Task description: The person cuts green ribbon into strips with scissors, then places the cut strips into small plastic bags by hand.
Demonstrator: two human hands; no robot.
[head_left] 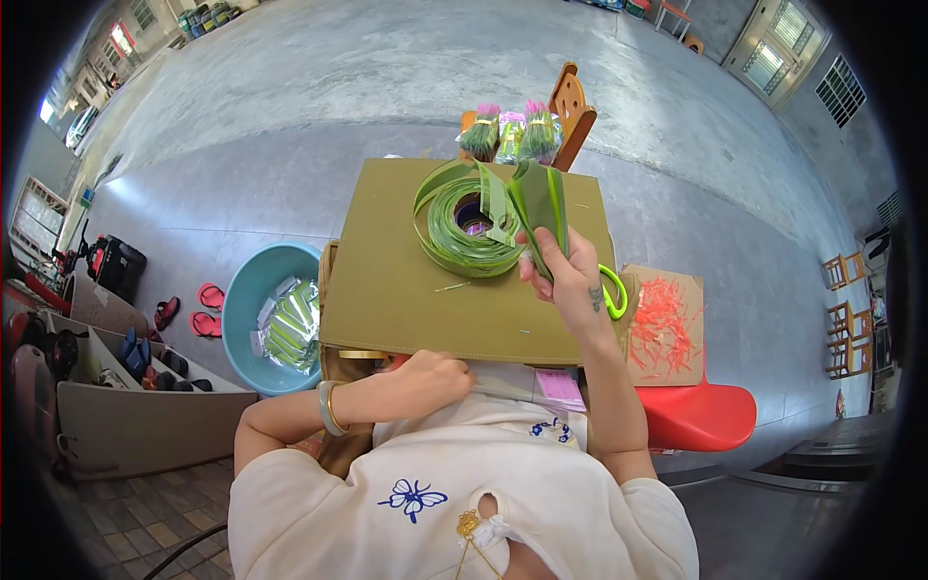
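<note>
My right hand [568, 269] is closed on folded green ribbon [537, 198], held up over the right part of the olive-green table mat [387, 290]. Beside it lies a large roll of striped green ribbon [447, 227], with a dark core in its middle. Green-handled scissors [615, 292] show behind my right wrist at the mat's right edge. Down at the front edge, my left hand [435, 375] is curled with its back toward me. Its fingertips are hidden, and I cannot make out what they hold. A pink packet [559, 389] lies to its right by my lap.
On the left floor stands a blue tub [237, 319] with green packets in it. At right, a cardboard piece [643, 362] with red shreds rests on a red stool [706, 416]. Behind the mat, a wooden chair [572, 111] bears pink-tipped green bundles [537, 135].
</note>
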